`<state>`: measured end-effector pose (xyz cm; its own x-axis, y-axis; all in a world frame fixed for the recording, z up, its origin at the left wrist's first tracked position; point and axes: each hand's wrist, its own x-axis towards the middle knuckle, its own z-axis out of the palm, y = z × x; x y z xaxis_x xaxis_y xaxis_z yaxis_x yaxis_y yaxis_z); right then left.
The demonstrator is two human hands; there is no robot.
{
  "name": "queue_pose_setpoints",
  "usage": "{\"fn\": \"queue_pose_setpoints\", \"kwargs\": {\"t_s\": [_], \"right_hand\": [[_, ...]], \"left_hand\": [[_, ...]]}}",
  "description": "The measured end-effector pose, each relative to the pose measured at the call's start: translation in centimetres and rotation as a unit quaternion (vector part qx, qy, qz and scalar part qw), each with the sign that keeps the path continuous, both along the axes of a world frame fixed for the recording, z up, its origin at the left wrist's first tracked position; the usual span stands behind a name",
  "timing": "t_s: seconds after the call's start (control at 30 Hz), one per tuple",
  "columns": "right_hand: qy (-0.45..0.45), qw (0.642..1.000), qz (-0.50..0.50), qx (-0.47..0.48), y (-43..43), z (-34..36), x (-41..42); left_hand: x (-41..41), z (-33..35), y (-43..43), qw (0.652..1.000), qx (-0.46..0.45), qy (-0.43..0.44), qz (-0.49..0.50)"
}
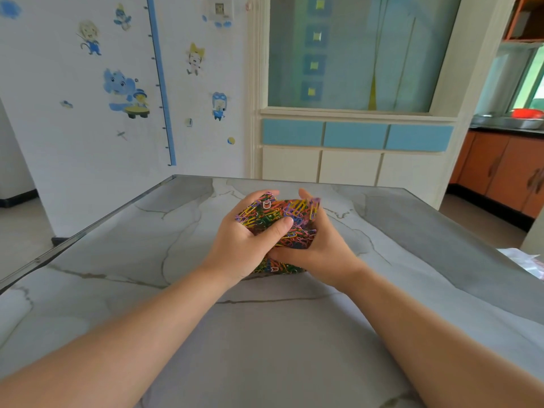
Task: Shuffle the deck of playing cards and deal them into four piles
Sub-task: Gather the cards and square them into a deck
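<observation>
The deck of playing cards (278,214) has backs printed with a dense multicoloured paperclip pattern. Both hands hold it just above the grey marble table (265,334), near the table's middle. My left hand (244,240) grips a packet from the left, thumb lying across its top. My right hand (321,245) cups the other cards from the right and underneath, fingers curled over the far edge. The packets overlap at an angle between the hands. A lower corner of cards (276,269) shows below the wrists. The card faces are hidden.
The table's left edge (88,231) runs diagonally toward a white wall with cartoon stickers. A white plastic wrapper (527,260) lies at the table's right edge. Beyond the far edge stands a white and blue cabinet (353,148); orange kitchen cupboards (506,172) are at right.
</observation>
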<state>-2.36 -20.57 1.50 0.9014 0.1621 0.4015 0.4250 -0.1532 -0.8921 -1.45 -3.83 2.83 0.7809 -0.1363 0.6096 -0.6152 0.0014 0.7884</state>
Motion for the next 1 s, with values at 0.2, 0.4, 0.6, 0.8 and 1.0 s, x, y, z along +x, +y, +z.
{"fn": "queue_pose_setpoints", "kwargs": {"t_s": [0.2, 0.4, 0.6, 0.8, 1.0], "right_hand": [[0.054, 0.999, -0.005, 0.006, -0.3, 0.3, 0.0], [0.108, 0.994, -0.017, 0.016, -0.5, 0.4, 0.2], [0.121, 0.993, -0.014, -0.002, -0.6, 0.5, 0.1], [0.094, 0.99, -0.092, -0.043, -0.2, 0.1, 0.0], [0.069, 0.992, -0.073, -0.078, 0.0, -0.2, -0.2]], "left_hand": [[0.2, 0.4, 0.2, 0.996, -0.052, 0.07, 0.003], [1.0, 2.0, 0.6, 0.953, -0.227, 0.187, -0.077], [3.0, 1.7, 3.3, 0.969, -0.194, 0.11, 0.107], [2.0, -0.5, 2.6, 0.978, 0.055, 0.195, 0.049], [0.7, -0.5, 0.9, 0.979, 0.125, 0.157, 0.028]]}}
